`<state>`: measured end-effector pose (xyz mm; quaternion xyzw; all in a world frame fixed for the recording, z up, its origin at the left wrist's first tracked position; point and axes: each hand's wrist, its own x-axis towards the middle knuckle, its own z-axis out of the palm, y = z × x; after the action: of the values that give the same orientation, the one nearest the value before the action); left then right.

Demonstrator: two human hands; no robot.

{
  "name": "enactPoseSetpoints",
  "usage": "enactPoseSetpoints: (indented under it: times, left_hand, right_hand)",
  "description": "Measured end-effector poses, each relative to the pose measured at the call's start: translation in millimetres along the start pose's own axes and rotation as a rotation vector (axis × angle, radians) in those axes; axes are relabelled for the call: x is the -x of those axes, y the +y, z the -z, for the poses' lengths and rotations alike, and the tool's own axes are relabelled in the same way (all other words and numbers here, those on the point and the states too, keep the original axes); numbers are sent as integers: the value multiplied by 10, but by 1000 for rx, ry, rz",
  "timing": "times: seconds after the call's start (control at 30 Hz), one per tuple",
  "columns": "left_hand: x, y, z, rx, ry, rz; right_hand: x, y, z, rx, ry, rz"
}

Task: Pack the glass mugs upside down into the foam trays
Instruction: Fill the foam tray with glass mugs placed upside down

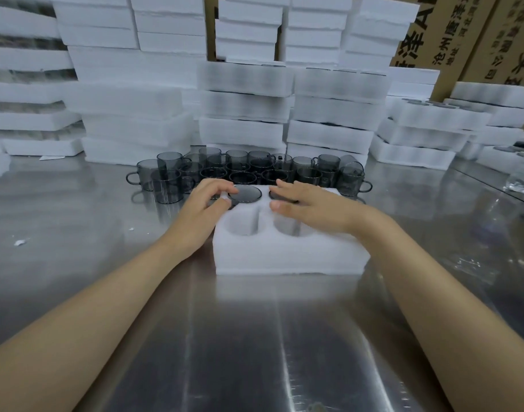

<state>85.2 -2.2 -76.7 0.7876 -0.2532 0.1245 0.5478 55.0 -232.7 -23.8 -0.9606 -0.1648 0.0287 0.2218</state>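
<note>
A white foam tray (287, 254) sits on the steel table in front of me. Its two near holes stand empty. In the far left hole an upside-down smoked-glass mug (245, 194) shows its round base. My left hand (205, 203) curls its fingers around that mug's left side. My right hand (306, 205) lies with straight fingers over a second upside-down mug (277, 195) in the far right hole, mostly hiding it. Behind the tray stand several loose upright mugs (248, 171).
Stacks of white foam trays (245, 105) rise behind the mugs and along both sides. Cardboard boxes (468, 34) stand at the back right. The steel table (254, 337) stretches toward me, with small foam crumbs (19, 242) at the left.
</note>
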Motion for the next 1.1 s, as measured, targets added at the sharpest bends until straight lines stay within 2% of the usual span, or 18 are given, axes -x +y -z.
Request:
enactPoseSetpoints:
  times: [0.03,0.1,0.17,0.2,0.27,0.3,0.37,0.4,0.57,0.77,0.93,1.03,1.1]
  left_hand:
    - [4,3,-1,5,-3,4]
    - [12,6,-3,12,-4,8]
    - [15,5,-1,11,-1,8]
    - [14,3,-1,10,1,9]
    - [11,-11,2,16,2,14]
    - [9,-20,1,20,3,16]
    - [6,-38,0,19,6,10]
    - [3,-44,0,18,6,3]
    - [-25,-44,-7,22,11,-6]
    - [-44,-49,-23,38,23,1]
    - [-49,-41,-23,38,29,-10]
    - [-48,-26,-26,37,41,-12]
    - [-45,-11,-32,39,40,-10]
  right_hand:
    - [-7,42,39,-142,88,22]
    - [-14,187,119,-407,415,20]
    - [21,457,145,-522,791,-88]
    - [57,621,131,-510,924,-166]
    - [114,984,84,-445,1068,-372]
    - [120,1152,76,-466,1109,-481]
    - [67,1384,105,-590,1175,-588]
    - [16,1445,135,-610,1172,-591]
    - [-227,1578,221,-480,903,-474]
    - [-441,1709,324,-500,867,-389]
    - [-562,1801,354,-508,724,-374]
    - [-603,1852,364,-419,632,-357]
    - [-605,1873,363,-401,628,-347]
